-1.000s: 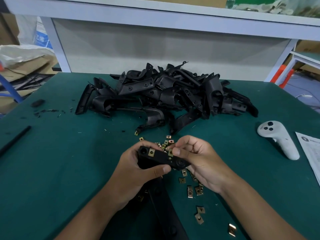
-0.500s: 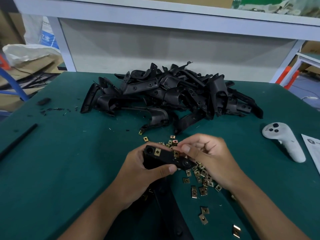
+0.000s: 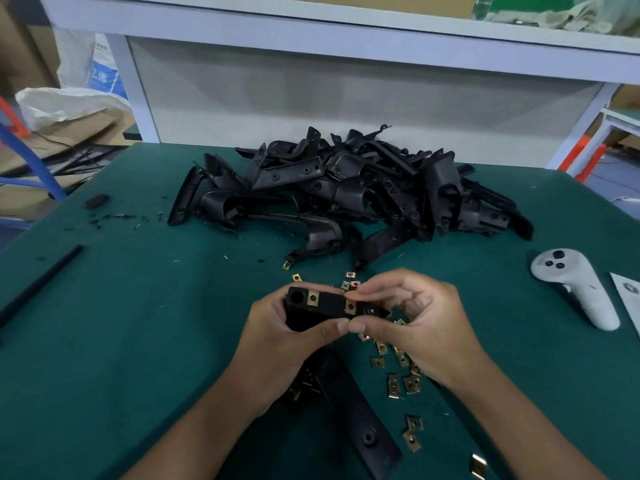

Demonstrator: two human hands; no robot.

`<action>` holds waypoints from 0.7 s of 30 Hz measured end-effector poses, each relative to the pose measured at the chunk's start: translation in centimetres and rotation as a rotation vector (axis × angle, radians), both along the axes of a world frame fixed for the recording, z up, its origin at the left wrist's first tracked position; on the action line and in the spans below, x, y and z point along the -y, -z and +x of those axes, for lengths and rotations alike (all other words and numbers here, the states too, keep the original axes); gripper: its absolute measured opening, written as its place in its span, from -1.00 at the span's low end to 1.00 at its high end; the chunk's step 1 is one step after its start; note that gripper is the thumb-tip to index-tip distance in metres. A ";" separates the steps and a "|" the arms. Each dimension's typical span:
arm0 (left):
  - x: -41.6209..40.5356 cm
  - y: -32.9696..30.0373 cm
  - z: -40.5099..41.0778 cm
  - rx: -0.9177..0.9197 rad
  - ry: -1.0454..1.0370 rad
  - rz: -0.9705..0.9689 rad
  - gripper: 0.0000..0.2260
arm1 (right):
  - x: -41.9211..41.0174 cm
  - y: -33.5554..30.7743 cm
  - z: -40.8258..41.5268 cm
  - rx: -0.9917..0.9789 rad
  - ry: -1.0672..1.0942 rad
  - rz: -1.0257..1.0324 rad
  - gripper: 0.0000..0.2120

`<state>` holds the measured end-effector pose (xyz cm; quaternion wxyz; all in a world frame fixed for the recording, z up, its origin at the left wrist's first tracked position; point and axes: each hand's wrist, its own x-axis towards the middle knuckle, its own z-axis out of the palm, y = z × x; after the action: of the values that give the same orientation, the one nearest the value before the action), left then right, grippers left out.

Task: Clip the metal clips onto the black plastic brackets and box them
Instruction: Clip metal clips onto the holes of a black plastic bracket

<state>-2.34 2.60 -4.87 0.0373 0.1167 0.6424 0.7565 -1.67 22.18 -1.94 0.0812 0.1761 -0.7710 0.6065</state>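
Above green table (image 3: 138,323), both hands (image 3: 287,337) (image 3: 426,327) pinch one black bracket (image 3: 329,308) between them.

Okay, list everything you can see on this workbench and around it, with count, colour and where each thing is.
Black plastic bracket in hand: one, black, held over the table's middle, two brass clips on it.
Heap of black plastic brackets: many, black, far middle of table.
Loose square metal clips: many, brass-coloured, scattered near the hands.
Long black plastic part: one, black, lying flat near edge, under the arms.
White handheld controller: one, white, right side.
Printed paper sheet: one, white, far right edge.
Thin black rod: one, black, left side.
Green table mat: one, dark green, covers the table.
White sack: one, white, behind table at left.
Left hand: grips the bracket.
Right hand: pinches the bracket's right end.
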 end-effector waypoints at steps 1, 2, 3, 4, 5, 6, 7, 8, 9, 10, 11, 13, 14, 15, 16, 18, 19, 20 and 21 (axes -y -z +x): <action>0.0 0.0 0.0 0.003 -0.004 0.007 -0.77 | 0.0 0.0 0.0 -0.006 0.000 -0.007 -0.63; 0.0 0.1 0.0 0.003 -0.003 0.009 -0.76 | 0.0 0.0 0.0 -0.009 -0.003 -0.011 -0.64; -0.1 0.2 0.0 0.002 -0.001 0.007 -0.76 | 0.0 0.1 -0.1 -0.009 -0.007 -0.015 -0.65; -0.1 0.2 0.0 -0.004 0.000 0.003 -0.76 | -0.1 0.1 -0.1 -0.006 -0.013 -0.021 -0.67; -0.1 0.3 0.0 -0.013 0.000 -0.001 -0.76 | -0.2 0.1 -0.1 -0.003 -0.018 -0.030 -0.69; -0.1 0.4 -0.1 -0.023 0.002 0.000 -0.76 | -0.2 0.1 -0.1 -0.003 -0.022 -0.038 -0.70; 0.0 0.4 -0.1 -0.030 0.010 0.005 -0.77 | -0.2 0.2 -0.2 -0.003 -0.025 -0.045 -0.71; 0.0 0.4 -0.1 -0.034 0.023 0.013 -0.77 | -0.2 0.3 -0.2 -0.001 -0.029 -0.056 -0.71; 0.0 0.4 -0.1 -0.038 0.038 0.020 -0.78 | -0.2 0.5 -0.3 0.009 -0.033 -0.075 -0.71; 0.1 0.4 -0.1 -0.041 0.053 0.034 -0.78 | -0.2 0.7 -0.4 0.025 -0.033 -0.092 -0.70; 0.1 0.4 -0.1 -0.043 0.065 0.057 -0.79 | -0.2 0.9 -0.5 0.045 -0.029 -0.101 -0.68; 0.1 0.5 -0.2 -0.062 0.058 0.106 -0.81 | -0.4 1.1 -0.6 0.075 -0.015 -0.076 -0.64; 0.1 0.5 -0.2 -0.073 0.044 0.115 -0.82 | -0.5 1.0 -0.7 0.075 -0.009 -0.043 -0.65; 0.1 0.4 -0.2 -0.080 0.038 0.115 -0.82 | -0.6 0.9 -0.8 0.066 -0.002 -0.009 -0.68; 0.1 0.3 -0.1 -0.084 0.044 0.113 -0.81 | -0.6 0.6 -0.8 0.051 0.011 0.019 -0.72; 0.1 -0.1 0.3 -0.076 0.080 0.120 -0.74 | -0.9 -0.3 -0.6 0.013 0.045 0.064 -0.78; 0.0 -0.4 0.7 -0.062 0.090 0.130 -0.68 | -1.1 -0.9 -0.4 -0.017 0.057 0.094 -0.78; -0.1 -0.7 1.1 -0.045 0.094 0.136 -0.62 | -1.4 -1.6 0.0 -0.048 0.067 0.127 -0.78; -0.3 -1.2 1.6 -0.037 0.089 0.123 -0.57 | -1.7 -2.3 0.5 -0.074 0.079 0.157 -0.78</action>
<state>-0.75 2.91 -3.62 0.0518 0.1614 0.5896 0.7897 -1.13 23.93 0.41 0.1191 0.1736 -0.8191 0.5336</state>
